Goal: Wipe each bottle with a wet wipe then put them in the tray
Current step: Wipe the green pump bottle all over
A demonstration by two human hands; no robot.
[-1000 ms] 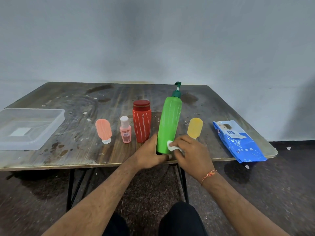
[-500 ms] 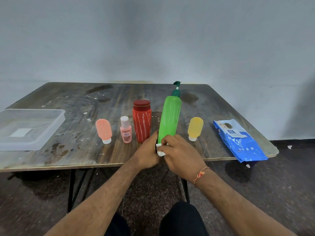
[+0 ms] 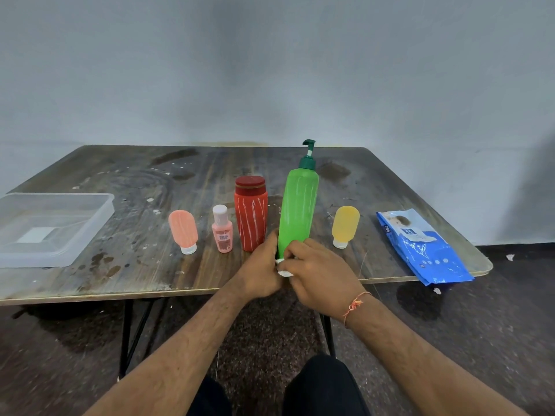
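Wiping green pump bottle (image 3: 298, 210) beside blue wipes pack (image 3: 422, 246), print unreadable.

The green pump bottle (image 3: 297, 211) is held at its base by the left grip (image 3: 260, 273), tilted slightly, while a white wet wipe (image 3: 283, 269) is pinched against it by the right grip (image 3: 319, 276). On the surface (image 3: 135, 265), a clear tray (image 3: 60, 223) is seen at far left.

Pump bottle (image 3: 298, 211) bright green, pump head dark green. Jar (image 3: 251, 213) red, white streaks, dark red lid. Small bottle (image 3: 222, 232) pink, white cap. Left tube (image 3: 183, 229) salmon; right tube (image 3: 345, 225) yellow. Wipes pack (image 3: 420, 246) blue-white. Tray (image 3: 90, 232) clear. Wipe (image 3: 283, 272) white. Table (image 3: 144, 187) dark brown, stained.
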